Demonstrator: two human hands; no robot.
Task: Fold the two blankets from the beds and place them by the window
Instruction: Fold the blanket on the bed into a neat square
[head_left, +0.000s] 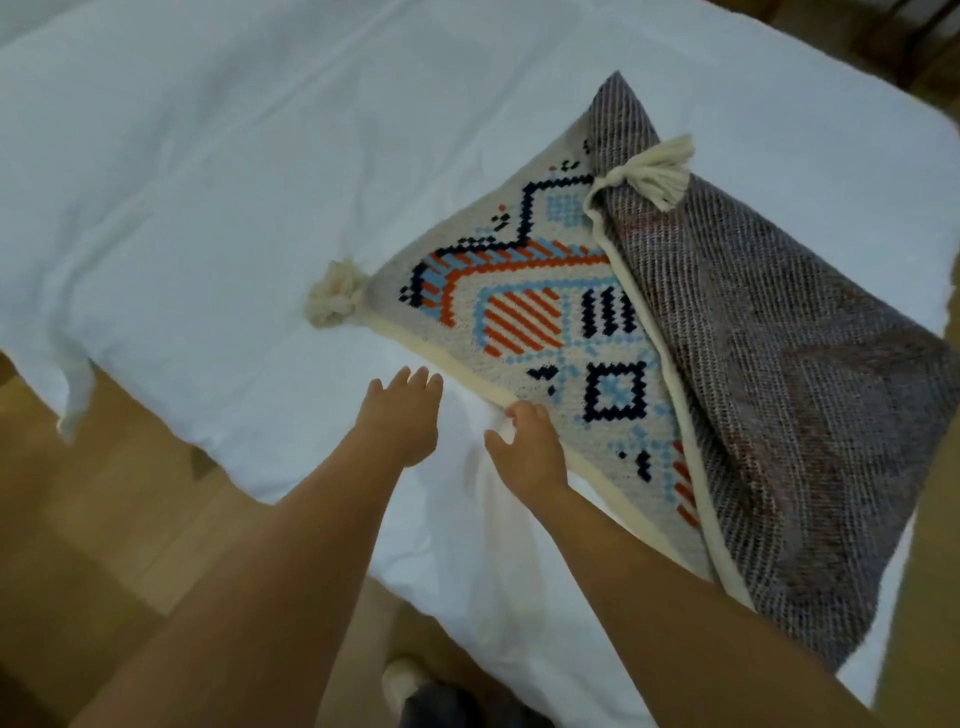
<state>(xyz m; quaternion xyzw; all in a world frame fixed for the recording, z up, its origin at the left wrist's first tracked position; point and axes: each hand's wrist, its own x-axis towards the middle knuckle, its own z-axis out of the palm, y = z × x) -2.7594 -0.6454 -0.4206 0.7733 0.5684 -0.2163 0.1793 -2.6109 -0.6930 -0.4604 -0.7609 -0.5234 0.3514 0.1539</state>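
Observation:
A woven blanket (545, 312) with an orange, blue and navy pattern lies on a white bed (208, 182). Its right part is folded over, showing the grey underside (779, 364). Cream tassels sit at its left corner (332, 299) and on the folded corner (657, 171). My left hand (402, 415) hovers over the sheet just left of the blanket's cream edge, fingers apart, holding nothing. My right hand (524, 447) rests at that cream edge, fingers curled at the border; a firm grip is not clear.
The bed's white cover hangs over the near edge down to a wooden floor (104, 519). A dark shape and a pale object lie on the floor at the bottom (415, 691). Dark wooden furniture (909, 36) stands at the top right.

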